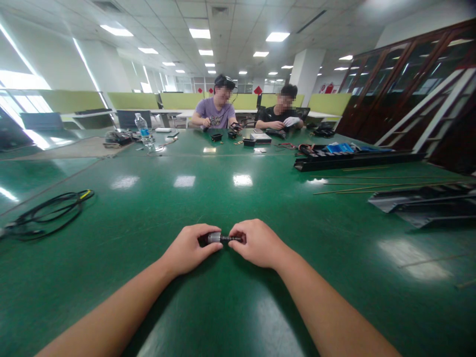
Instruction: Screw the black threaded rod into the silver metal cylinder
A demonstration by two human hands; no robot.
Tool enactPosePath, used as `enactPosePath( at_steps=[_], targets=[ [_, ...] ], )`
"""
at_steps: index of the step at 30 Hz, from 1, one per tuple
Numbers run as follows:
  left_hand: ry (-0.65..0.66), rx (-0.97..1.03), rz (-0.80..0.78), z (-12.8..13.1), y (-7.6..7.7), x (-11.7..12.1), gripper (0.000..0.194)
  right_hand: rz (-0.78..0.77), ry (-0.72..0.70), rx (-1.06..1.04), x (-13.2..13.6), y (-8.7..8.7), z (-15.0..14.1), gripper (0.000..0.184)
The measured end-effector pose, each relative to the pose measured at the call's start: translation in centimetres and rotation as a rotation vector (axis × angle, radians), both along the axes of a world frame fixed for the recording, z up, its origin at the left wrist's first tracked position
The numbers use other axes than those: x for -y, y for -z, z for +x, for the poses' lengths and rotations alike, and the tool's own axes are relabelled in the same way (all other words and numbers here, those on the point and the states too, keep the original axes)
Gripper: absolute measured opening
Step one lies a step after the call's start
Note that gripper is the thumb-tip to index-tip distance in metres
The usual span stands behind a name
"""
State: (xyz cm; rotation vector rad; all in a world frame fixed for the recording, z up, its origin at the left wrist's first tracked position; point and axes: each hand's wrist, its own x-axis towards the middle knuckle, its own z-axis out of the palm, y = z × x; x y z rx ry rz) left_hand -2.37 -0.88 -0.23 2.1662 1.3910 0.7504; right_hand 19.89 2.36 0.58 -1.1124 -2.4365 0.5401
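Just above the green tabletop (238, 302), my left hand (189, 249) is closed round a small silver metal cylinder (214, 237), thumb and fingers on either side. A thin dark ridged shaft (227, 239) points from the cylinder toward the right. The thumb and fingertips of my right hand (256, 243) pinch the far end of that shaft. Cylinder and shaft lie in one line, roughly level. My fingers hide both ends of the piece, and its exact kind is too small to make out.
A coiled black cable (55, 213) lies at left. Black metal channels (427, 201) and thin rods (357, 184) are at right. Across the table, a water bottle (142, 128) stands near two seated people handling parts, and a long black tray (349, 157) holds assorted items.
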Motion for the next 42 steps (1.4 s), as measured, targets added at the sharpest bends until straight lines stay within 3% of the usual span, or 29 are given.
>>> enactPosePath(
  at_steps=[42],
  targets=[
    [-0.060,0.079,-0.030,0.00,-0.31,0.11,0.028,-0.018,-0.012,-0.048,-0.71,-0.30,1.01,0.015]
  ],
)
